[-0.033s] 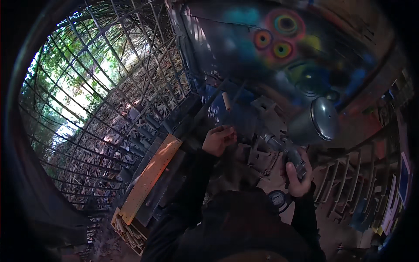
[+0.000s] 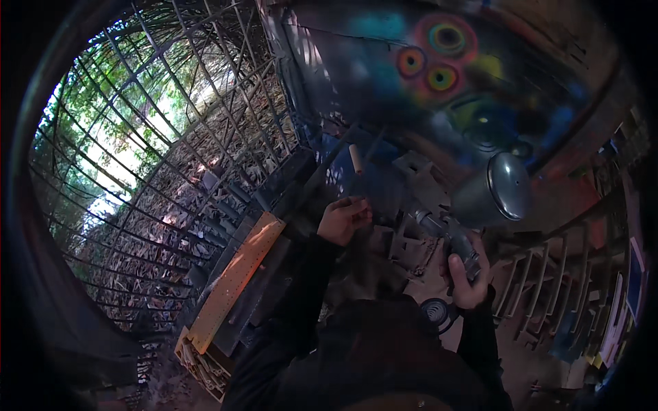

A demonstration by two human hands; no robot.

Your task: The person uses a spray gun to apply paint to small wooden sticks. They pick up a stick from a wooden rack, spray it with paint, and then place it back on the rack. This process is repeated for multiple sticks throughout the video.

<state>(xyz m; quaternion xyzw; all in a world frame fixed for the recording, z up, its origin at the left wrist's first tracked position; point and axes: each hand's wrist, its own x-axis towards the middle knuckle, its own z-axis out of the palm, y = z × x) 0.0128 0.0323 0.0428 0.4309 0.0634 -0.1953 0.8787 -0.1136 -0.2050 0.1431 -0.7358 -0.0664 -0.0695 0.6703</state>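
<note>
My right hand (image 2: 467, 279) gripped the angle grinder (image 2: 449, 236) right of centre, long axis running up-left toward the metal workpiece (image 2: 411, 179), my left hand (image 2: 343, 219) curled, contents unclear, beside the workpiece.

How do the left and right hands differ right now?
The left hand is curled loosely at the dark workpiece, holding no tool that shows; the right hand grips a grey power tool. The left hand sits higher and nearer the metal grid; the right hand sits lower, nearer the shelving. Both are bare, with dark sleeves.

A cluttered metal workshop: steel lattice (image 2: 171, 171), scrap parts (image 2: 411, 240), painted wall (image 2: 439, 68)
</note>
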